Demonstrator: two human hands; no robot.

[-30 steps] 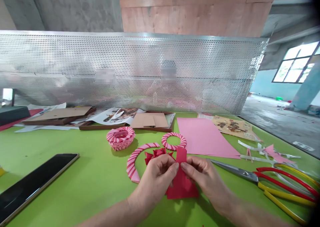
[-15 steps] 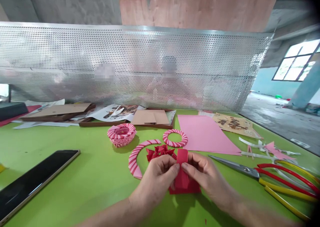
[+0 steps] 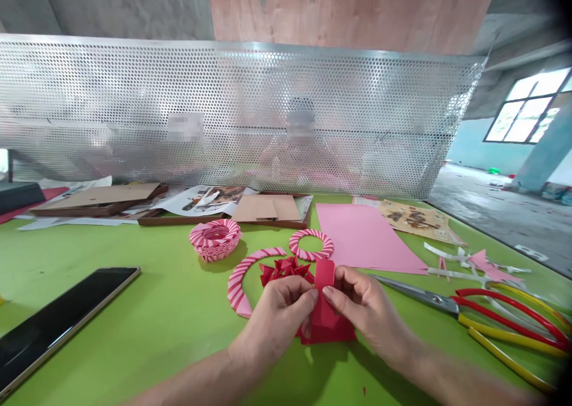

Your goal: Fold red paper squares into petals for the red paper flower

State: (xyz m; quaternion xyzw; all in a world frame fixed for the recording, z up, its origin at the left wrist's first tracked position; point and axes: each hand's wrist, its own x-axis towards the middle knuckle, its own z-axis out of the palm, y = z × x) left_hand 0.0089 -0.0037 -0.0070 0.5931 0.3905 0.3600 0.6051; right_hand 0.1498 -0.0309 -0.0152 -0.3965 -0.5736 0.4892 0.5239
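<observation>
Both hands were pinched shut on the red paper piece (image 3: 329,328), held low over the green worktop (image 3: 156,328). The left hand (image 3: 279,316) nipped its folded upper strip from one side and the right hand (image 3: 364,310) from the other, thumbs nearly meeting. The paper looked light, thin and easily creased, best held by fingertips at the fold. Scissors (image 3: 429,298) lay near the right hand.

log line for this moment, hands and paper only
left hand: pinching red paper | right hand: pinching red paper | scissors: lying at right, untouched | phone: lying at left
</observation>
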